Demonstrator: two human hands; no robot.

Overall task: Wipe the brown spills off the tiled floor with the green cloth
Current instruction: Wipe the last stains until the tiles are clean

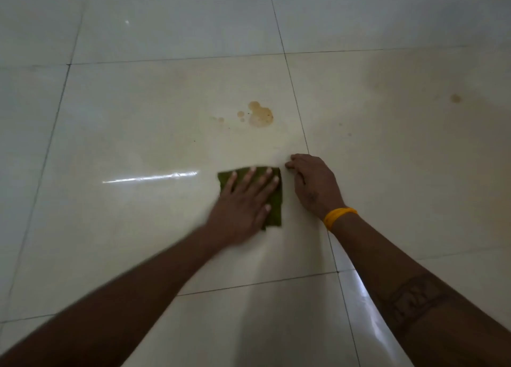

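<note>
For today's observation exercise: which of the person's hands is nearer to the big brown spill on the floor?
Right. The right hand rests on the tile just below the big brown spill, beside the green cloth. The left hand lies flat on the cloth, lower and further left.

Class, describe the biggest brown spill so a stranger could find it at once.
Start at the green cloth under the left hand and look farther up the same tile. The biggest brown spill lies near the tile's right grout line, a lobed puddle far larger than the droplets at its left.

The glossy cream tiled floor (pixel 138 117) carries brown spills (pixel 260 115) and a flat green cloth (pixel 276 200).
</note>
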